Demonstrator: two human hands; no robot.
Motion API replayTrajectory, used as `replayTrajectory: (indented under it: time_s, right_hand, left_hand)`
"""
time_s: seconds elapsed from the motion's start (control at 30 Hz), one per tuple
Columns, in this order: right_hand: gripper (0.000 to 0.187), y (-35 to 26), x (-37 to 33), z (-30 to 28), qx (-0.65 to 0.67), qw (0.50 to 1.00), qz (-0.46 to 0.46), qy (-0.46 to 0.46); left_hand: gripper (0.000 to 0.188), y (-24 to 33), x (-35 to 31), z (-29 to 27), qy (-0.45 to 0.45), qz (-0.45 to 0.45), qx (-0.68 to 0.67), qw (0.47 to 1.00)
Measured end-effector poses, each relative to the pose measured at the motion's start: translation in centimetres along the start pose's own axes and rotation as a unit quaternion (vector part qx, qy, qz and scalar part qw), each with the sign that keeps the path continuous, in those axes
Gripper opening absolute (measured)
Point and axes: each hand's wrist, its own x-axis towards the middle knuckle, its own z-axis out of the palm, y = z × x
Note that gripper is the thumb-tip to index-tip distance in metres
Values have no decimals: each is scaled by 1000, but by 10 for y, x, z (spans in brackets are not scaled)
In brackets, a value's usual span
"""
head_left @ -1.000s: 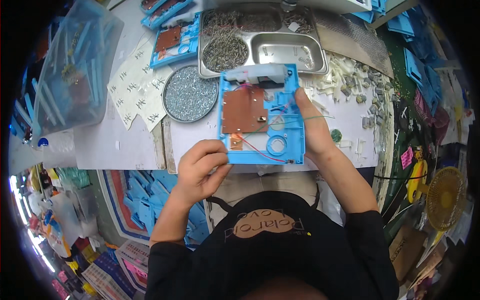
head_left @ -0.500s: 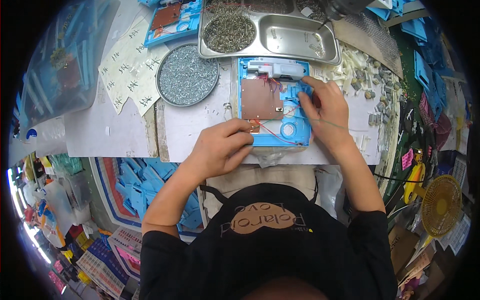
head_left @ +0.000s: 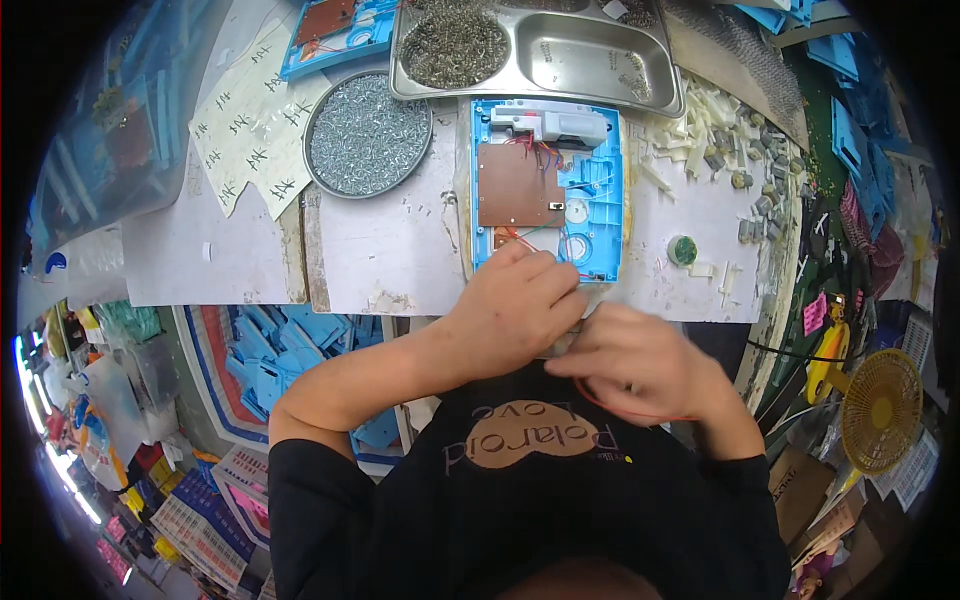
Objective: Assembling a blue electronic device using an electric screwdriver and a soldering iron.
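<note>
Blue plastic housing [head_left: 605, 215]: lay open side up on the worktable [head_left: 375, 245], an upright rectangle with thin raised walls and moulded ribs. Inside it, a flat, matt brown circuit board [head_left: 518, 185] bore a small metal-and-black switch; across its far end ran a smooth grey box-like part [head_left: 565, 125], thin coloured wires bunched just below.

Left hand [head_left: 515, 312] crossed the housing's near edge, fingers bent and bunched; could not tell what, if anything, they pinched. Right hand [head_left: 640, 365], motion-blurred, was just off the housing's near right corner, fingers loosely curled; a thin red wire [head_left: 640, 412] looped along its underside, grip unclear.

Left of the housing: round, shallow dish heaped with shiny silvery screws [head_left: 368, 135]; farther left, a pale, ragged-edged sheet [head_left: 245, 125] carrying repeated dark pen-like marks. Just beyond the housing: polished steel tray [head_left: 590, 80], rounded compartments, small metal pieces in some. Right of it: glossy white plastic pieces [head_left: 690, 125], chunky grey blocks [head_left: 775, 185], a squat green roll [head_left: 682, 250].

Nearer than the housing: black cloth shirt [head_left: 450, 520], its tan patch [head_left: 525, 435] printed with dark lettering.
</note>
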Motion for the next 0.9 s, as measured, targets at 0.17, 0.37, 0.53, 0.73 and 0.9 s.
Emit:
replayTrajectory:
  time_s: [0.17, 0.37, 0.53, 0.73, 0.9]
  right_hand:
    - [33, 25, 25, -16, -231, 970, 35, 64]
    - [34, 20, 44, 20, -320, 944, 43, 69]
    - [34, 26, 50, 46, -308, 946, 24, 103]
    - [36, 22, 58, 53, -334, 935, 68, 101]
    - [44, 16, 56, 55, -349, 930, 89, 80]
  left_hand:
    - [27, -7, -10, -2, 79, 54, -20, 995]
    - [19, -25, -53, -16, 188, -96, 57, 976]
    - [14, -3, -70, -2, 54, -177, 30, 982]
    - [15, 5, -77, -16, -102, -135, -59, 984]
    - [26, -27, -42, -37, 95, -108, -106, 984]
